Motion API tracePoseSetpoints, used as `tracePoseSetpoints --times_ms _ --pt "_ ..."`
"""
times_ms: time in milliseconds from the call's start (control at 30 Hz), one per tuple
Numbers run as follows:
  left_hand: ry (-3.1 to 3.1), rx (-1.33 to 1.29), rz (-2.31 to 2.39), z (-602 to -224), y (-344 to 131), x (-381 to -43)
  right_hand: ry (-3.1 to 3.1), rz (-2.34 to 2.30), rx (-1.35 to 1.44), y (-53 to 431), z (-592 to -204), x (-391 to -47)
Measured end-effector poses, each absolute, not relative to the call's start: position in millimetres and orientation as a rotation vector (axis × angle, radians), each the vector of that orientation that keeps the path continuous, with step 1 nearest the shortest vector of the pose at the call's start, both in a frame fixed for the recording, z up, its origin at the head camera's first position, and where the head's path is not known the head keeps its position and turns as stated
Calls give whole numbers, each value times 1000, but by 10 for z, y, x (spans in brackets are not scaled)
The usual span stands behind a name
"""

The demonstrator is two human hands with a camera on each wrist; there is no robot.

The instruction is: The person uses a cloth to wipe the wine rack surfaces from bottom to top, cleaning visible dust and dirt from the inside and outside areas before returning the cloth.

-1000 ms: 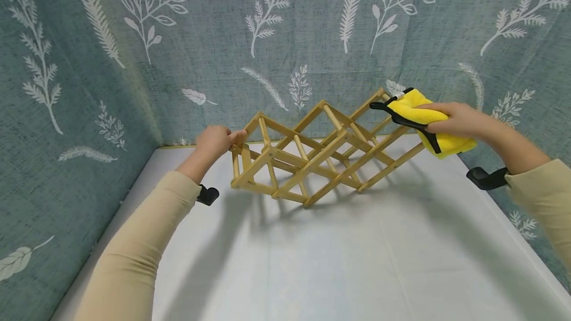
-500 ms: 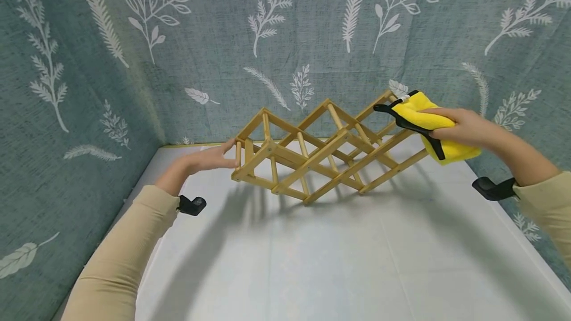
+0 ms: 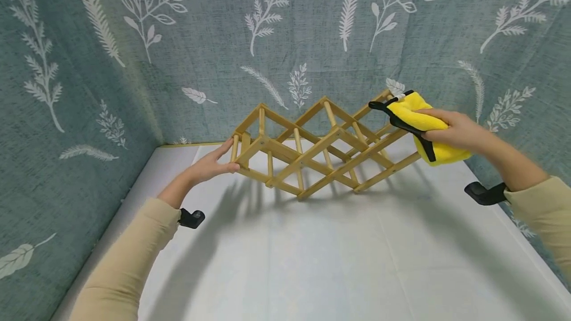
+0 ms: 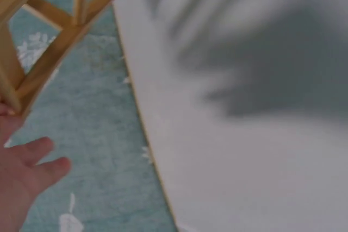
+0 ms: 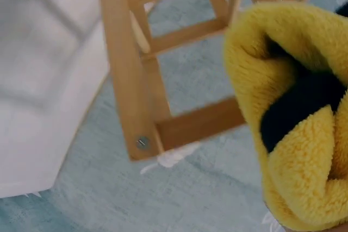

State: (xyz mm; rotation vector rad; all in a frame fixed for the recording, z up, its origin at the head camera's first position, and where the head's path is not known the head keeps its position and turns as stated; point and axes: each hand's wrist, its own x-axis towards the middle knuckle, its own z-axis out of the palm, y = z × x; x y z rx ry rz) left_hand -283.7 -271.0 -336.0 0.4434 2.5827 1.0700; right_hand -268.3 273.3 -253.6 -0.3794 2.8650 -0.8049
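Observation:
A light wooden folding lattice rack (image 3: 308, 160) stands extended across the far part of the white table, its two ends higher than its lower middle. My left hand (image 3: 205, 165) grips the rack's left end, with fingers at the upper bar and thumb at the lower corner. In the left wrist view, some fingers (image 4: 46, 169) of that hand stick out free beside the wood. My right hand (image 3: 459, 130) holds a folded yellow plush cloth (image 3: 424, 118) with black edging at the rack's right end. The cloth covers part of that end, and also fills the right side of the right wrist view (image 5: 293, 134).
The white table (image 3: 330, 261) extends toward me, with arm and rack shadows on it. Teal fabric with white leaf prints (image 3: 214, 24) hangs behind the rack and along both sides. Black wrist mounts (image 3: 192, 218) sit at both cuffs.
My left hand has shifted from the top corner of the rack's left end to its outer side, thumb now low. The rack's near side has risen slightly. The right hand keeps holding the cloth.

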Motion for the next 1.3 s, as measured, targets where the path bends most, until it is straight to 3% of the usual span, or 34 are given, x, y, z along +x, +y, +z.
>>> tracePoseSetpoints --times_ms 467,633,733,933,1167,1300 --pt "2852 583 1158 -3611 -2657 -2770 3729 -1380 -533 2376 -3396 -2499" --pt "2865 606 1215 -3628 -2641 -2755 3836 -961 -698 2317 -3585 -2542" --pt "2872 617 1226 -3636 -2640 -2748 3839 -818 -757 2304 -3618 -2543" --pt "2862 641 1184 -3634 -2636 -2772 3950 -1025 -641 2315 -3543 -2509" --pt "2865 629 1185 -3620 -2660 -2801 3962 -602 -826 2273 -3618 -2600" --pt "2875 649 1168 -3613 -2655 -2819 3925 -931 -675 2334 -3589 -2576"
